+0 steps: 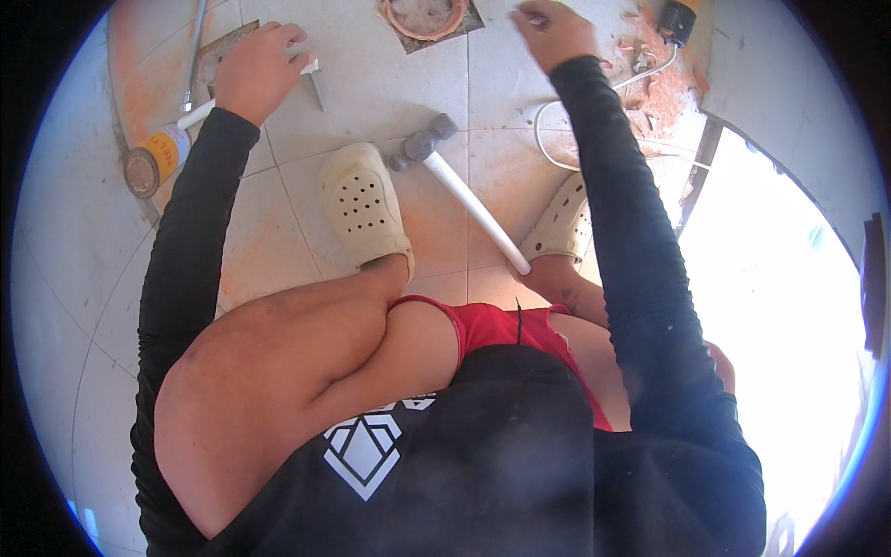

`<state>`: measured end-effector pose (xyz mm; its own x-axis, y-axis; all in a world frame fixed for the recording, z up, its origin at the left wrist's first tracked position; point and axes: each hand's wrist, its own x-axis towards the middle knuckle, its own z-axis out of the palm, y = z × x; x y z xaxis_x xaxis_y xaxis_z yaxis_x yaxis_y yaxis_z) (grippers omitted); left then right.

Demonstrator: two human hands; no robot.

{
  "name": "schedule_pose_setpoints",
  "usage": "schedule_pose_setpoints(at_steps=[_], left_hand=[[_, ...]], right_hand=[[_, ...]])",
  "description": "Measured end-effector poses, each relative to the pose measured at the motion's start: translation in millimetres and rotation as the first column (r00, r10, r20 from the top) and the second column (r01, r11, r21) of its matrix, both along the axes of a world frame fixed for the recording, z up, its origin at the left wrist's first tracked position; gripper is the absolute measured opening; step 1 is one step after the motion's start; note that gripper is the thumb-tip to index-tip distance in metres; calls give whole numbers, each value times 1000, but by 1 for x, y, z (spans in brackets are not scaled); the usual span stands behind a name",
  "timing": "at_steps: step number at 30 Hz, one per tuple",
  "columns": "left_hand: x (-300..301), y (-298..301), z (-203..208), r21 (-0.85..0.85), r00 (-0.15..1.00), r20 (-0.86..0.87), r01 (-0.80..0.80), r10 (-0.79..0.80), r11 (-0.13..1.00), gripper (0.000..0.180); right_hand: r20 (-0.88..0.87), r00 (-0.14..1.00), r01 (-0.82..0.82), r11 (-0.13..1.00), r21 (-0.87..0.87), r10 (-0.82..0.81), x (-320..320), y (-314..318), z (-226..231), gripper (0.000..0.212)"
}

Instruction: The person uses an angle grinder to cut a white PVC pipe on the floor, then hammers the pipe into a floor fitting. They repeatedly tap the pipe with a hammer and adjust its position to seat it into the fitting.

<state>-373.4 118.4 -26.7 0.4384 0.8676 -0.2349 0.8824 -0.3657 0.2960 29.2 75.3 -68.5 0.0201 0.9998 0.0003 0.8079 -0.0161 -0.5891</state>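
At the upper left my left hand (260, 74) is curled over a white rod (197, 114); a white bit with a slim metal piece (317, 91) shows by its fingertips. Whether they are one tool I cannot tell. My right hand (560, 35) is raised at the top right, fingers bent around a small pale thing too unclear to name. Between my feet lies a hammer (475, 211) with a dark metal head and a white handle, touched by neither hand. Below my left hand a can (156, 160) with a yellow and white label rests on its side.
A round drain opening (425, 17) sits in a cut square of the tiled floor (390, 88). Broken tile and reddish rubble (642, 70) lie at the upper right, beside a black cylindrical device (677, 22) and a white cable (540, 139). A metal tube (194, 60) stands far left.
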Motion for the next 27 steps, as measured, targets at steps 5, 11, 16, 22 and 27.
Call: schedule_pose_setpoints(at_steps=[5,11,16,22,27], left_hand=[[-6,-14,7,-32,994,-109,-16,12,999,30],[-18,-20,4,-7,983,-181,-1,0,1000,25],[-23,-23,-2,-13,986,-166,-16,14,1000,24],[-24,-26,0,3,994,-112,-13,13,1000,26],[-26,-30,-1,-53,995,-100,-29,23,998,27]], right_hand=[[193,939,-292,956,20,283,-88,53,-22,30],[309,902,-214,934,-286,301,-137,92,-33,34],[294,884,-286,918,-274,363,-145,92,-35,31],[5,991,-135,991,-12,135,-99,80,-23,26],[78,954,292,956,-35,-289,-31,45,13,40]])
